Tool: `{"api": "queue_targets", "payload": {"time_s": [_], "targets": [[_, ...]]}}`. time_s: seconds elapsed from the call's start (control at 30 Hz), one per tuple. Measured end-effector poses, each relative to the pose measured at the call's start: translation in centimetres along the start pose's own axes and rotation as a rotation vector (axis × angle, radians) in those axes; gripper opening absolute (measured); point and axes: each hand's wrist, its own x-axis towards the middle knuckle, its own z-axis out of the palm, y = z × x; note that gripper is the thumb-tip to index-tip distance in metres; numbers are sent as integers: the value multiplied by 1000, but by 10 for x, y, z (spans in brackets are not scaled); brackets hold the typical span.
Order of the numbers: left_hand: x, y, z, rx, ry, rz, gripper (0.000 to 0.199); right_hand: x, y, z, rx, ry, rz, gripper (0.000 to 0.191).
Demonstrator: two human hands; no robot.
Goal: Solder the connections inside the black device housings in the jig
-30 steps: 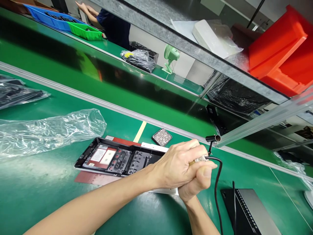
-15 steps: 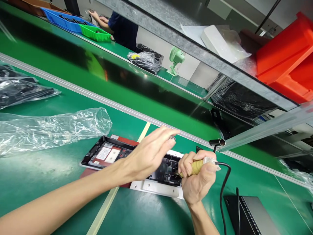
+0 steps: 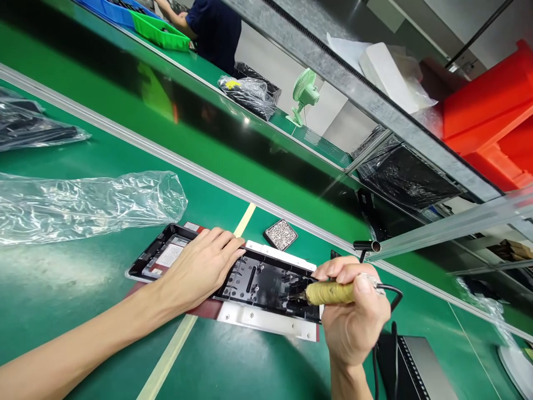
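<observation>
A long black plastic housing [image 3: 266, 280] lies across a white fixture [image 3: 266, 321] on the green bench. My left hand [image 3: 208, 265] rests flat across the housing's left-middle part, fingers stretched and holding nothing. In my right hand [image 3: 353, 305] is a corded soldering iron [image 3: 328, 293], its handle wrapped in yellow tape. Its tip points left into the housing's right end, among small posts; whether it touches one I cannot tell. Behind the housing sits a small square tray [image 3: 281, 234] full of tiny metal parts, apparently screws.
A clear plastic bag [image 3: 95, 205] lies at left, with bagged black parts [image 3: 37, 125] beyond it. A short black metal tube [image 3: 366, 246] stands behind my right hand. Near the right front is a black-and-grey case [image 3: 420, 366]. A metal shelf [image 3: 333, 66] crosses overhead; a person [image 3: 214, 33] works opposite.
My left hand has come down from near the small tray onto the housing, uncovering the tray. My right hand has shifted slightly right, and the soldering iron's tip now shows inside the housing.
</observation>
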Motion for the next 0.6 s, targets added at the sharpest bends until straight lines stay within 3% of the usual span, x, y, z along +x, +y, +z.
{"api": "queue_targets", "payload": {"time_s": [0.17,0.3,0.47,0.6], "targets": [[-1,-1,4,37,44,33,35,6,-8,-1,52,-18,19,18],[-2,-3,9,91,63,66,34,7,-10,7,94,38,21,17],[-3,-3,12,136,45,86,34,8,-11,12,106,85,67,45],[-4,-2,12,143,34,86,34,9,-12,11,122,82,85,44]]}}
